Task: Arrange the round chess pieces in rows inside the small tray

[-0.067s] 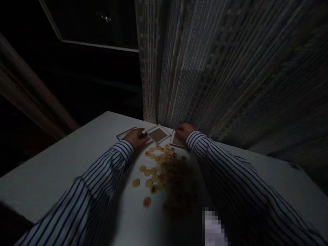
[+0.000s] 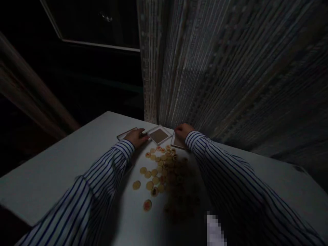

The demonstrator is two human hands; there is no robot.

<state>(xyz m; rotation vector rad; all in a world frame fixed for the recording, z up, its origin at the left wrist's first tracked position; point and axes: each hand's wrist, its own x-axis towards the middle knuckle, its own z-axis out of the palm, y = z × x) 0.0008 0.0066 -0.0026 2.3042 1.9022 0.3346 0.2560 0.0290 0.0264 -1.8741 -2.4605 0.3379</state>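
Observation:
My left hand (image 2: 137, 137) rests over a shallow tray (image 2: 122, 136) at the left, its fingers curled and the thumb pointing right. A small pale spot shows by its fingertips, too dim to name. My right hand (image 2: 183, 131) is closed over another shallow tray (image 2: 177, 142) at the right; whatever its fingers grip, if anything, is hidden. Between the hands lies a third square tray (image 2: 159, 136) with a pale rim and a brownish middle. Nearer me, many round wooden discs (image 2: 155, 180), like Chinese chess pieces, lie scattered, some with red or black marks.
Everything sits on a white table (image 2: 77, 153) in dim light. A striped curtain (image 2: 184, 68) hangs close behind its far edge. My shadow darkens the discs on the right. A pale blurred patch (image 2: 215, 230) shows at the bottom.
The view has shifted very slightly. Both hands stay in nearly the same places over the trays.

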